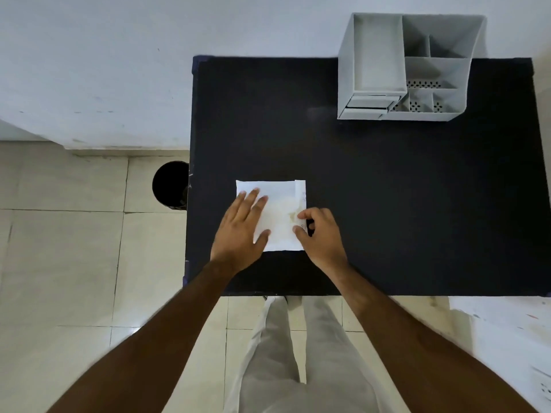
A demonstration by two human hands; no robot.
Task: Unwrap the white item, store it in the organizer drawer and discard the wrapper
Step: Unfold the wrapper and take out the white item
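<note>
Black bin [170, 185] on the floor, left of the dark surface [387, 204]. Your left hand [242, 231], fingers spread, pins the wrapped white item [277, 201]; your right hand [320, 234] fingers pinch its right flap. Grey organizer [408, 67], drawers closed, far right: a hard tug could tear the contents.

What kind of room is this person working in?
Probably a plain indoor workroom or office corner: a black table against a white wall, a grey desk organizer with drawers on it, a black bin on the tiled floor.
</note>
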